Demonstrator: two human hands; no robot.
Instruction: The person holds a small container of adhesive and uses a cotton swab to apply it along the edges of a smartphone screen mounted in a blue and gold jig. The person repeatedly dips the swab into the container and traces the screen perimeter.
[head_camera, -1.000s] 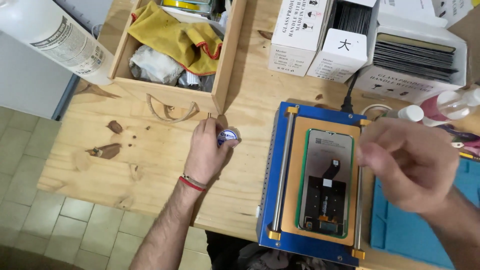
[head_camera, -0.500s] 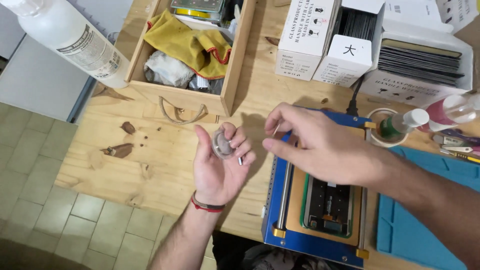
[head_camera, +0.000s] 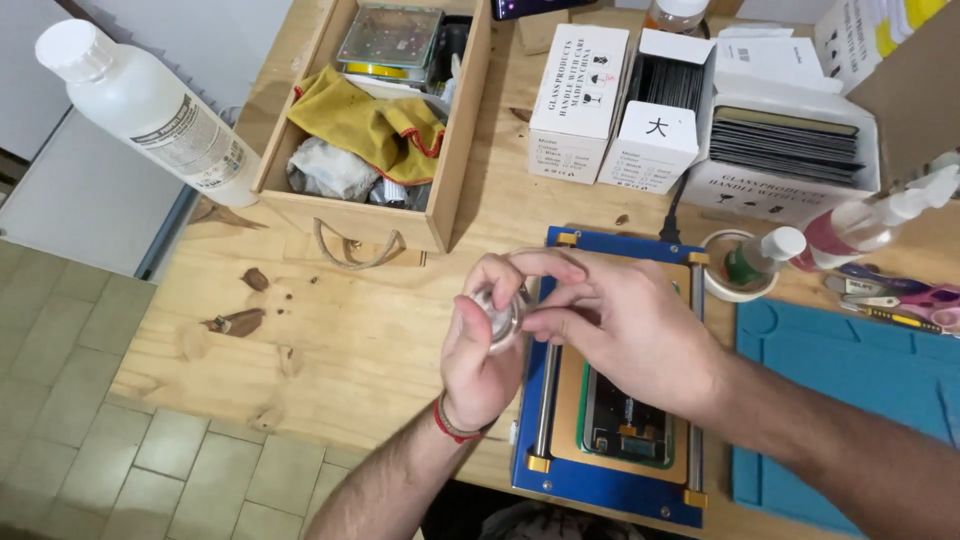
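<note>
My left hand (head_camera: 478, 362) holds a small round clear container (head_camera: 499, 312) up above the wooden table (head_camera: 350, 320). My right hand (head_camera: 615, 325) reaches across from the right, its fingertips pinching at the top of that container. Both hands hover over the left edge of a blue heating plate (head_camera: 600, 480), on which a phone (head_camera: 628, 425) lies with its insides showing. My right hand covers the upper part of the phone.
A wooden box (head_camera: 450, 140) with a yellow cloth (head_camera: 365, 125) stands at the back left beside a white bottle (head_camera: 150, 110). Cardboard boxes of glass sheets (head_camera: 790, 140) line the back. A tape roll with a small bottle (head_camera: 745, 268), a spray bottle (head_camera: 870, 220) and a blue mat (head_camera: 850, 390) lie at right.
My left hand lifted the small container off the table and turned palm up. My right hand came across from the right and now pinches at the container's top.
</note>
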